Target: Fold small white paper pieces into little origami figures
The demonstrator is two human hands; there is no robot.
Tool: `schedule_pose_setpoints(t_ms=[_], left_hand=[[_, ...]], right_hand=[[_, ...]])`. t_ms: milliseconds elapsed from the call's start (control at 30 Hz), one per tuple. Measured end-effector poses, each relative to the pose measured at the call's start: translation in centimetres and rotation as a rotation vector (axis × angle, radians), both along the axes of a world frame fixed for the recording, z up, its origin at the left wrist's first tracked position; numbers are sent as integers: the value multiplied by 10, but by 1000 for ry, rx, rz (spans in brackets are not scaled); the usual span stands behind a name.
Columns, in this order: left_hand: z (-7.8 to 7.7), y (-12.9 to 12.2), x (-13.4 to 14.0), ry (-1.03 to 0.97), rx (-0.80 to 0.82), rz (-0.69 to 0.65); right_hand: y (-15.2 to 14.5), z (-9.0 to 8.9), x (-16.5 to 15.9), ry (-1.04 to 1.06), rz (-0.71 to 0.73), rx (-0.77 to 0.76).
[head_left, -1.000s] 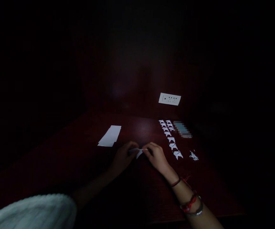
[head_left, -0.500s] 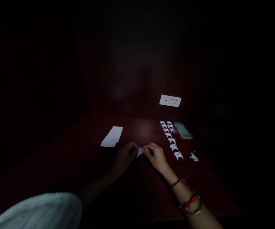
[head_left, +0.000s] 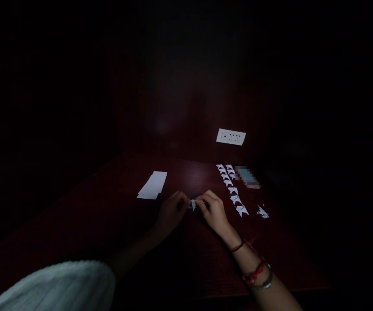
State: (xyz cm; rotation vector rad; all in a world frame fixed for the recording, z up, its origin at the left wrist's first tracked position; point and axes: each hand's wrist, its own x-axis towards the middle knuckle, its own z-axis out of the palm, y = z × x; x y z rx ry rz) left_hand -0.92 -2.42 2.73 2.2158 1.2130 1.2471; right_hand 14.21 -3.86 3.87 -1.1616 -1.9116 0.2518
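Between my two hands is a small folded piece of white paper (head_left: 193, 204), partly covered by the fingers. My left hand (head_left: 174, 209) pinches its left side, in shadow. On the other side, the fingertips of my right hand (head_left: 213, 210) pinch it too; bracelets circle that wrist and forearm. To the left lies a small stack of white paper sheets (head_left: 153, 185). Folded white paper pieces (head_left: 235, 200), several of them with notched ends, form two rows right of my right hand.
A pile of thin white paper scraps (head_left: 263, 211) lies on the dark red table (head_left: 193, 172) at the right. Behind the rows is a flat blurred-out object (head_left: 248, 177). A white socket plate (head_left: 231, 137) is on the back wall. The surroundings are very dark.
The paper between my hands has turned, and its visible part now looks smaller and narrower. My right hand has shifted slightly. Everything on the table stays in place.
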Motion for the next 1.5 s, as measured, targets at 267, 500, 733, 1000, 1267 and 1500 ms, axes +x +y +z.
schedule_pose_setpoints(t_ms=[267,500,733,1000,1267,1500], left_hand=[[-11,4,1,-123,-120,-82],[-13,5,1,-125,-123,-108],[-12,3,-2,-62,-102,-107],[-11,2,-1,-35,-97,-111],[-10,1,2,-95,-163,-165],[-15,5,2,-84,-124,-141]], right_hand=[[4,-7,-1,42,29,-69],[4,-7,1,22,42,-61],[3,-5,3,22,92,-85],[5,-9,1,78,115,-128],[8,-16,-2,123,32,-116],[9,-17,0,115,62,-129]])
